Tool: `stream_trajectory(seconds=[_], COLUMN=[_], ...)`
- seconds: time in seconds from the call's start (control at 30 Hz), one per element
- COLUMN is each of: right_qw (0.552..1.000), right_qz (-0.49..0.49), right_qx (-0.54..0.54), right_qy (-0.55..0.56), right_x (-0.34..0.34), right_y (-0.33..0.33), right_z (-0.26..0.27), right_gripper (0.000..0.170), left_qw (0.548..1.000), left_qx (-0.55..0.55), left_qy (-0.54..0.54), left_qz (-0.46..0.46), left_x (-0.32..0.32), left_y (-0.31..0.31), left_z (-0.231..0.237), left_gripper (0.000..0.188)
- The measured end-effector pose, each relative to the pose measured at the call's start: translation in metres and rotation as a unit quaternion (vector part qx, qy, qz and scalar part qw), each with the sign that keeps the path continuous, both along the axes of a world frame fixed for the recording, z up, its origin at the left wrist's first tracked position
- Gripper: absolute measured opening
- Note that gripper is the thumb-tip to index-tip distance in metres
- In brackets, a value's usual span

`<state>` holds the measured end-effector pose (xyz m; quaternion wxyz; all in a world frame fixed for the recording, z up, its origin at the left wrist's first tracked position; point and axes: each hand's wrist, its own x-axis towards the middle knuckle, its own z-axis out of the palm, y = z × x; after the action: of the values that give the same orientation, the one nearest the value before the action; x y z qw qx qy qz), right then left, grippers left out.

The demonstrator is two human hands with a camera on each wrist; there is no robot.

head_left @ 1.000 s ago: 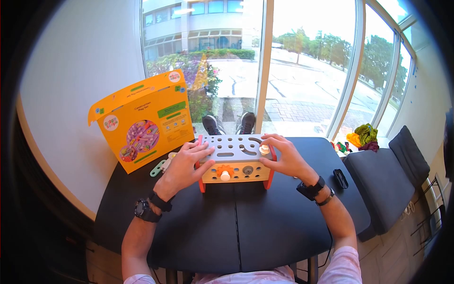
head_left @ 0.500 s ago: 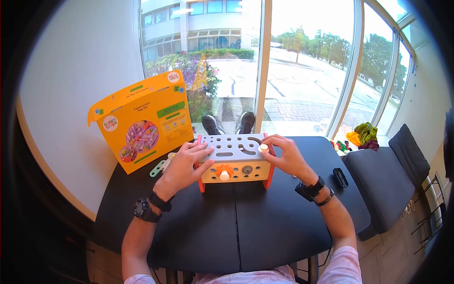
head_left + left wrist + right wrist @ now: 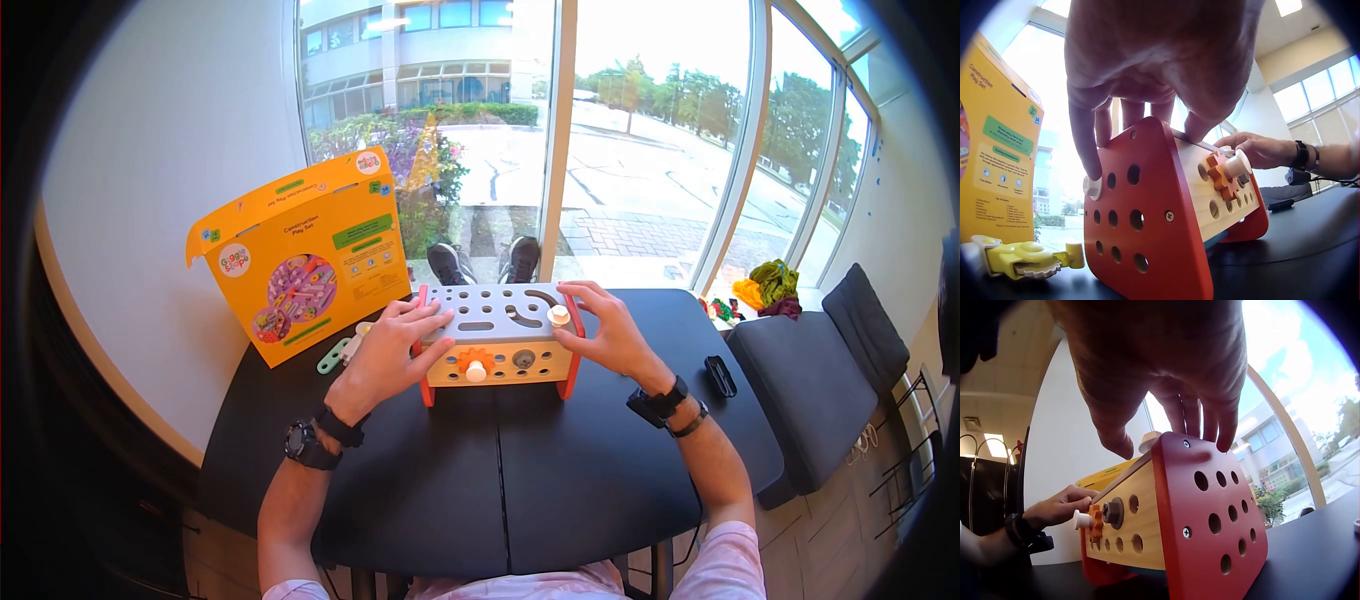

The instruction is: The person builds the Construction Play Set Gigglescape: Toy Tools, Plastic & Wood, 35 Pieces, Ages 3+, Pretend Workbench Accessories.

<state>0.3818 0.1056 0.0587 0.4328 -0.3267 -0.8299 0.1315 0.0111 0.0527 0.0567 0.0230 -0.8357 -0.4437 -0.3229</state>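
Observation:
A toy workbench [image 3: 470, 322] with a grey holed top, wooden front and red end panels [image 3: 1210, 506] stands on the table. My left hand [image 3: 393, 350] holds its left end, fingers over the top and thumb at the front edge. Around a white bolt [image 3: 558, 316] at the top's right end, my right hand [image 3: 612, 335] is spread, thumb in front and fingers behind. The right wrist view shows the thumb apart from that bolt. On the front are an orange gear [image 3: 478, 357] with a white peg [image 3: 1239, 164] and a grey bolt [image 3: 1112, 513].
A yellow play set box [image 3: 300, 260] stands behind on the left. Beside the workbench lie a teal strip [image 3: 332, 357] and a yellow toy piece [image 3: 1025, 257]. A black case [image 3: 719, 378] lies to the right on the black table [image 3: 430, 480]. Large windows rise beyond.
My right thumb and fingers closed in on the white bolt at half a second ago, then spread apart from it. My left hand keeps its place on the workbench.

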Motion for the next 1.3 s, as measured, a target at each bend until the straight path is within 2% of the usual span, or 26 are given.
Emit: stream_trajectory(seconds=[0.2, 0.6, 0.8, 1.3], right_qw=[0.997, 0.999, 1.0, 0.995], right_qz=[-0.003, -0.012, -0.002, -0.03], right_qx=[-0.016, -0.036, -0.023, -0.097], right_qy=[-0.08, 0.0, 0.019, 0.013], right_x=[0.015, 0.01, 0.011, 0.014], right_y=[-0.001, 0.002, 0.008, -0.001], right_z=[-0.005, -0.014, -0.02, -0.013], right_gripper=[0.065, 0.044, 0.044, 0.044], left_qw=[1.0, 1.0, 1.0, 0.999], left_qx=[0.002, 0.007, 0.024, 0.037], left_qy=[0.005, 0.008, 0.012, 0.017], left_qz=[0.001, 0.003, 0.002, 0.006], left_x=[0.0, 0.004, 0.005, 0.008], left_y=[0.0, -0.003, -0.002, -0.003], left_z=[0.001, 0.003, 0.001, 0.0], left_gripper=[0.046, 0.045, 0.045, 0.046])
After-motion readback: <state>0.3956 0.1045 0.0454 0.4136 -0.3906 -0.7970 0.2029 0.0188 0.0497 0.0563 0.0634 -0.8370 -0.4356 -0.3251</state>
